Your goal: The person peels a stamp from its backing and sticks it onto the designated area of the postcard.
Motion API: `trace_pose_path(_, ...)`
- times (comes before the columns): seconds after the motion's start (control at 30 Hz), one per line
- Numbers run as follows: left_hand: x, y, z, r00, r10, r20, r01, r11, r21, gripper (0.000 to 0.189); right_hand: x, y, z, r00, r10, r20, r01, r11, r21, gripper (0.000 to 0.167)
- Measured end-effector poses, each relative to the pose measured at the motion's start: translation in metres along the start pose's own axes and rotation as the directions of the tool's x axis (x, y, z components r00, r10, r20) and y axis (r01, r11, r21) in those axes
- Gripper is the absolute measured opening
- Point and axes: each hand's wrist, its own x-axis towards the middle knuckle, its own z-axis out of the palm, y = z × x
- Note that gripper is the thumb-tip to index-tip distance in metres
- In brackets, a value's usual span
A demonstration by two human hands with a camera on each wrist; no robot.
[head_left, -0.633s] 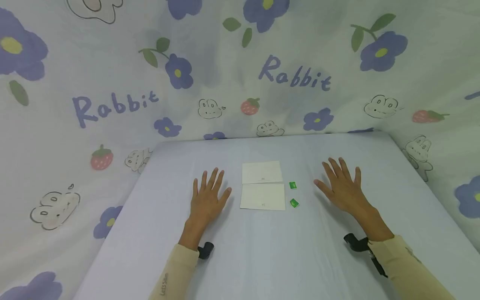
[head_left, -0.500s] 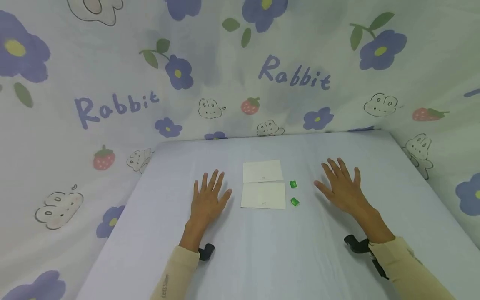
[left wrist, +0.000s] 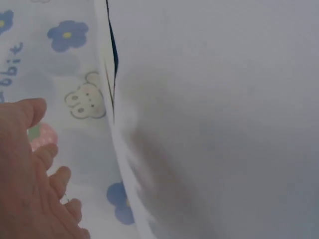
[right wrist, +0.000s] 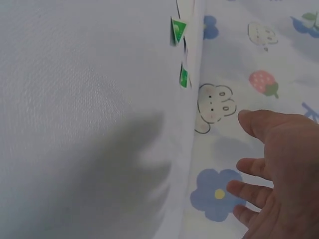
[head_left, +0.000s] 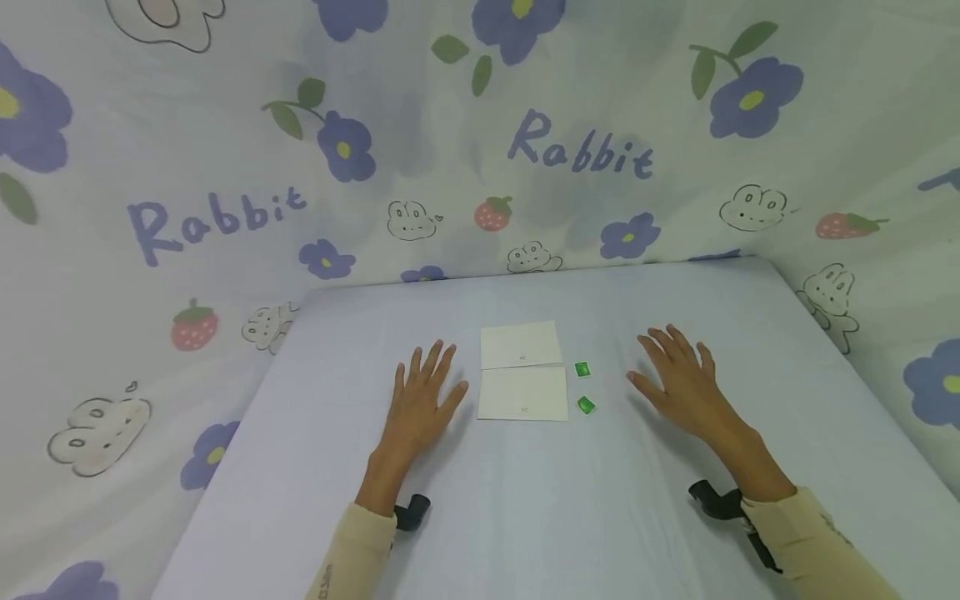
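Observation:
Two cream paper rectangles, like envelopes or cards, lie one behind the other at the table's middle: the far one (head_left: 520, 344) and the near one (head_left: 522, 393). Each bears tiny print near its lower edge. To their right are two small green stamp-like pieces, a far one (head_left: 582, 369) and a near, tilted one (head_left: 586, 405). My left hand (head_left: 417, 408) hovers left of the papers, fingers spread, holding nothing. On the other side, right of the green pieces, my right hand (head_left: 686, 392) is raised with fingers apart and slightly bent, also holding nothing.
A white cloth (head_left: 540, 517) covers the table. Behind and beside it hangs a curtain (head_left: 442, 167) printed with flowers, rabbits and strawberries. Black wrist mounts sit at the left wrist (head_left: 411, 512) and the right wrist (head_left: 716, 502).
My right fingers have bent a little more and the hand has lowered slightly in view. The left hand has turned a little toward the papers. Papers and green pieces stay put.

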Motion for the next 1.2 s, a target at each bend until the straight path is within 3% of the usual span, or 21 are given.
trace_pose_path(0.13, 0.002, 0.006, 0.0, 0.997, -0.001, -0.082, -0.013, 0.984, -0.175, 0.063, -0.001, 0.001, 0.002, 0.997, -0.025, -0.073, 0.03, 0.997, 0.075, 0.053)
trace_pose_path(0.27, 0.004, 0.012, -0.003, 0.979, -0.015, -0.201, -0.053, 0.944, -0.327, 0.051, -0.002, 0.0, 0.004, 0.989, -0.037, -0.14, 0.061, 0.983, 0.172, 0.043)
trace_pose_path(0.4, 0.006, 0.017, -0.005, 0.964, -0.028, -0.266, -0.092, 0.899, -0.428, 0.044, -0.003, -0.003, 0.006, 0.988, -0.023, -0.153, 0.063, 0.963, 0.264, 0.038)
trace_pose_path(0.63, 0.005, 0.02, 0.0, 0.965, -0.09, -0.246, -0.074, 0.809, -0.583, 0.04, -0.006, -0.005, 0.015, 0.993, 0.027, -0.114, 0.018, 0.927, 0.376, 0.033)
trace_pose_path(0.77, 0.005, 0.021, 0.008, 0.967, -0.093, -0.235, -0.08, 0.769, -0.634, 0.037, -0.007, -0.007, 0.021, 0.993, 0.062, -0.105, -0.016, 0.919, 0.395, 0.032)
trace_pose_path(1.0, 0.008, 0.025, 0.019, 0.963, -0.082, -0.255, -0.121, 0.716, -0.687, 0.036, -0.007, -0.012, 0.032, 0.992, 0.115, -0.05, -0.08, 0.888, 0.453, 0.033)
trace_pose_path(1.2, 0.009, 0.028, 0.023, 0.956, -0.086, -0.282, -0.15, 0.68, -0.717, 0.037, -0.006, -0.013, 0.036, 0.991, 0.109, -0.072, -0.064, 0.889, 0.453, 0.031)
